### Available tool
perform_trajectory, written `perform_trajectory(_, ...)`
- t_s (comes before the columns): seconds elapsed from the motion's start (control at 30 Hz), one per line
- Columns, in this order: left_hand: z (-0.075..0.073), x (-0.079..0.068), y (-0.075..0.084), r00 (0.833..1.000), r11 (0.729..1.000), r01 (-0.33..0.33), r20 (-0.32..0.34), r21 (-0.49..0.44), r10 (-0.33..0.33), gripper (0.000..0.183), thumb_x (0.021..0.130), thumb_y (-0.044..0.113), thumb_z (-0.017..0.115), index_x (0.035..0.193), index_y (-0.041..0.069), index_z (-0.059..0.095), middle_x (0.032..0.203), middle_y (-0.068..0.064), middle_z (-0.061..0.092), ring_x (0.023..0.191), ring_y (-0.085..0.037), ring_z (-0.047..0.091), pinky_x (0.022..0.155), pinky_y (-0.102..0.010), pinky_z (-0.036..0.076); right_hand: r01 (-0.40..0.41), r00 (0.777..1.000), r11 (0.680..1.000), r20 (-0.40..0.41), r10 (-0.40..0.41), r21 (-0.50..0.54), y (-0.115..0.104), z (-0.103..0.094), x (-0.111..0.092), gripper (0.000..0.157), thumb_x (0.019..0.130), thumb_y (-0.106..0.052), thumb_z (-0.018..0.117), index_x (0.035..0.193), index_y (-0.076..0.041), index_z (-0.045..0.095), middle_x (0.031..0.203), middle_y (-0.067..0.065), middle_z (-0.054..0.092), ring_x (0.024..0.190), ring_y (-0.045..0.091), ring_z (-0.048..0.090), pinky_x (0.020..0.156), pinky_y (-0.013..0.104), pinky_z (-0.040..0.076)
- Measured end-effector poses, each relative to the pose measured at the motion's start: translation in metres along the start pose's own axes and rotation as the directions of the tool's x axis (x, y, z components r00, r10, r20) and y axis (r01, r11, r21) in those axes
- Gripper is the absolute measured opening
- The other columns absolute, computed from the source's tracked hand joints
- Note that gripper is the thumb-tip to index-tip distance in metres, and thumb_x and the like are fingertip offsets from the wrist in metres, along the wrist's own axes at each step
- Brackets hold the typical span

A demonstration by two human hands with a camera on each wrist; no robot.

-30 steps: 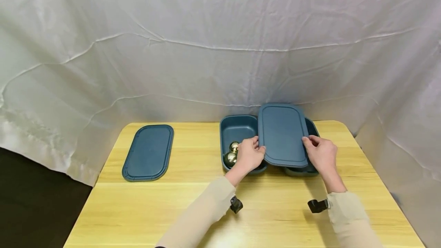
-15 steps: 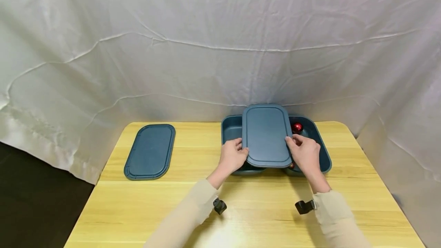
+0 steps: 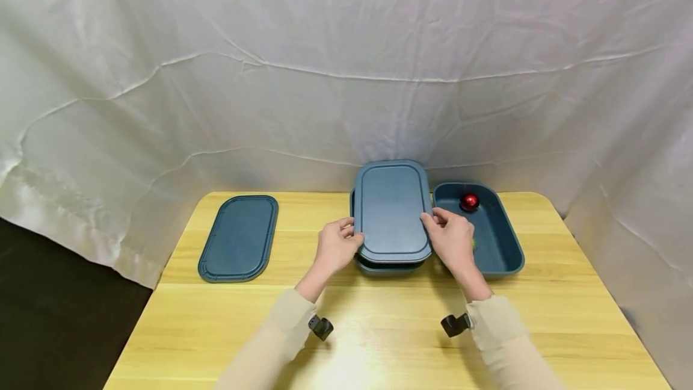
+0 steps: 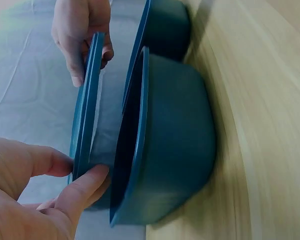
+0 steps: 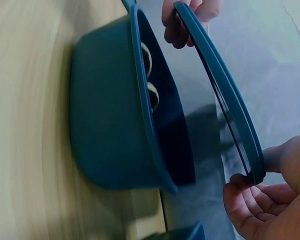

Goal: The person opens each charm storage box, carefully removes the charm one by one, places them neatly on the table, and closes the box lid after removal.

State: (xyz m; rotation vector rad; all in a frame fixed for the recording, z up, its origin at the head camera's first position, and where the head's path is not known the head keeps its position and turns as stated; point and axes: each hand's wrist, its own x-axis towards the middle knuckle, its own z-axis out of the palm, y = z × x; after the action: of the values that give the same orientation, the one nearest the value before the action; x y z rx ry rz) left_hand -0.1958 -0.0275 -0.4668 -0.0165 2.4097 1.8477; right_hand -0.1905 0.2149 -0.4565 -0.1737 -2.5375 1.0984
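Both hands on the blue lid (image 3: 393,212): left hand (image 3: 335,248) pinches its left edge between thumb and fingers, right hand (image 3: 452,239) pinches its right edge the same way. Lid is held above the left box (image 3: 388,270), covering most of it from the head view; both wrist views show a gap between lid and rim. Right wrist view gives two round items (image 5: 153,96) partly visible inside that box. Right box (image 3: 505,242) stands just beside it, uncovered, a shiny red ball (image 3: 469,202) towards its far end; a small green item (image 3: 474,244) shows beside the right hand, mostly hidden. Second lid (image 3: 238,239) lies flat on the bench (image 3: 379,348), far left, well apart from the boxes. Pale curtain (image 3: 325,107) hangs behind the bench's far edge
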Motion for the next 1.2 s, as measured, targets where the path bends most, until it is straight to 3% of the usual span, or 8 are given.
perform_trajectory(0.27,-0.019,-0.001,-0.016,0.999,0.999,-0.003,-0.037,0.039,0.005,0.047,0.093,0.006,0.07,0.139,-0.003,0.066,0.119,-0.021,0.078,0.116,-0.031,0.075,0.089,-0.035,0.066,0.001,0.999,0.999,0.046,-0.003,0.04,-0.014,0.014,-0.006,0.038,0.101,-0.025,0.074,0.126,0.004,0.075,0.101,0.021,0.079,0.086,0.034,0.074,0.081,0.052,0.062)
perform_trajectory(0.6,-0.037,-0.004,-0.029,0.999,0.999,0.028,-0.037,0.042,-0.026,0.048,0.094,0.005,0.066,0.14,-0.006,0.064,0.12,-0.023,0.077,0.118,-0.034,0.074,0.093,-0.039,0.065,0.029,0.997,0.996,0.072,-0.036,0.088,-0.033,0.028,-0.01,0.039,0.1,-0.026,0.076,0.127,0.003,0.075,0.097,0.017,0.08,0.084,0.03,0.075,0.08,0.049,0.063)
perform_trajectory(0.87,-0.044,-0.004,-0.045,0.999,0.999,0.047,-0.013,0.027,-0.047,0.048,0.099,0.004,0.063,0.145,-0.009,0.058,0.125,-0.027,0.074,0.114,-0.036,0.075,0.079,-0.033,0.067,0.012,0.994,0.991,0.106,-0.027,0.137,-0.047,0.036,-0.012,0.04,0.099,-0.026,0.077,0.129,0.001,0.074,0.097,0.014,0.08,0.082,0.026,0.075,0.079,0.044,0.063)
perform_trajectory(1.07,-0.046,-0.003,-0.056,0.998,0.998,0.064,0.001,0.015,-0.064,0.047,0.101,0.001,0.061,0.145,-0.012,0.056,0.13,-0.031,0.07,0.114,-0.04,0.074,0.079,-0.037,0.068,-0.024,0.989,0.977,0.15,-0.008,0.211,-0.058,0.042,-0.015,0.04,0.1,-0.025,0.076,0.13,0.001,0.074,0.097,0.016,0.079,0.07,0.014,0.068,0.07,0.028,0.057)
perform_trajectory(1.2,-0.045,-0.002,-0.062,0.997,0.997,0.076,0.018,-0.005,-0.076,0.045,0.101,-0.001,0.058,0.144,-0.015,0.055,0.13,-0.034,0.068,0.112,-0.042,0.074,0.081,-0.037,0.068,-0.008,0.992,0.974,0.128,-0.022,0.228,-0.066,0.048,-0.017,0.037,0.099,-0.023,0.077,0.126,0.001,0.076,0.094,0.015,0.079,0.074,0.018,0.071,0.071,0.031,0.06)
